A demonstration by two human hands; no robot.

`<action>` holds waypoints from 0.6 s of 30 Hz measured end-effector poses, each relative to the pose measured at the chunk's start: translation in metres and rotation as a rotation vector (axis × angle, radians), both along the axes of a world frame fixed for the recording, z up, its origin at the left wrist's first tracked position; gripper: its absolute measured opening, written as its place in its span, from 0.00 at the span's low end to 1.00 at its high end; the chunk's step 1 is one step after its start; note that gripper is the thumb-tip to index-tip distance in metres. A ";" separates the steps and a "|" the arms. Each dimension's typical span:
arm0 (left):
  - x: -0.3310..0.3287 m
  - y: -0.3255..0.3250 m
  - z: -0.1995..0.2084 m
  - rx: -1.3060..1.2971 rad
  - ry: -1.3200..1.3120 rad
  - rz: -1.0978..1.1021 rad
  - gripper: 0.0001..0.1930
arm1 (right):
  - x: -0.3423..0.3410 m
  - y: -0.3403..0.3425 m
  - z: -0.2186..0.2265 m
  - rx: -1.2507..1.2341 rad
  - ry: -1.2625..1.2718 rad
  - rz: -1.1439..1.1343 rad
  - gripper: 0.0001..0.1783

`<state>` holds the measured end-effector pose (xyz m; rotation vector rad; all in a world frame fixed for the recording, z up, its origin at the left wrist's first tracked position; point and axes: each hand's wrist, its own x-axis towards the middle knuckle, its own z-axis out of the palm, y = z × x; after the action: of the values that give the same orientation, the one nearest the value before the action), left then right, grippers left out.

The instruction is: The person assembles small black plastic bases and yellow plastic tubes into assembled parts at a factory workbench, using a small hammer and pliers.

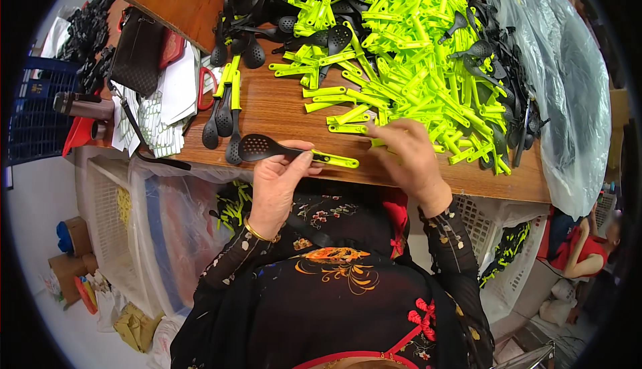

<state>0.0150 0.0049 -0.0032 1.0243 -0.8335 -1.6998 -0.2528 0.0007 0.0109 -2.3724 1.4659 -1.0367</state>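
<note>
My left hand [279, 180] is closed around the black neck of a slotted spoon [263, 147]. Its perforated bowl points left, and a lime-green handle [340, 160] extends to the right. My right hand [409, 158], slightly blurred, hovers at the table's front edge with fingers stretched toward the near side of a heap of lime-green handles [414, 55]. One green piece shows beside its fingertips; whether they touch it I cannot tell. Left of the held spoon lie a few black spoons [225, 120] with green handles fitted.
Loose black spoon heads [254, 53] lie left of the heap, more [498, 68] on its right. Papers [175, 98], red-handled scissors [206, 88], a dark bag [137, 51] and a flask [83, 106] occupy the left. Clear plastic [562, 88] hangs at the right. Crates [110, 222] stand below the table.
</note>
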 end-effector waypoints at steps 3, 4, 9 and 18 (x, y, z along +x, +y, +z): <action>0.000 -0.008 -0.007 0.054 -0.021 0.008 0.10 | -0.015 -0.010 0.006 -0.014 0.213 -0.127 0.19; -0.002 -0.009 -0.009 0.092 -0.032 0.010 0.10 | -0.016 -0.012 0.005 -0.012 0.215 -0.128 0.19; -0.002 -0.012 -0.010 0.096 0.007 0.019 0.10 | -0.009 -0.021 0.009 -0.032 0.225 -0.123 0.11; -0.003 -0.014 -0.008 0.113 -0.004 0.026 0.11 | 0.021 -0.056 0.001 -0.045 0.304 -0.044 0.04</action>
<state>0.0117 -0.0088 -0.0115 1.1106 -0.7307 -1.7394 -0.2322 -0.0557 0.0116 -2.6339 1.6113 -0.7483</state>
